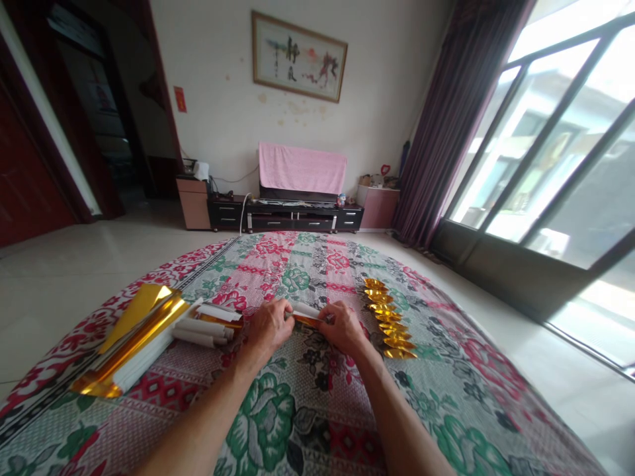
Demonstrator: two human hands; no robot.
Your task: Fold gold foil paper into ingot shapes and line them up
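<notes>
A small rolled piece of white and gold paper point(306, 313) is stretched between my two hands above the flowered cloth. My left hand point(271, 322) pinches its left end, and my right hand point(342, 324) grips the right end. Close to my left hand lie several white paper rolls point(202, 332), some showing gold. Farther left is a stack of gold and white sheets point(149, 337), partly curled. To the right of my right hand, folded gold paper pieces point(389, 320) form an overlapping row.
The patterned cloth point(466, 423) covers the surface under my hands. Beyond it, a low black cabinet point(297, 219) stands against the wall, with a pink cloth point(302, 168) draped over a screen above. A purple curtain point(441, 125) and large windows are at the right.
</notes>
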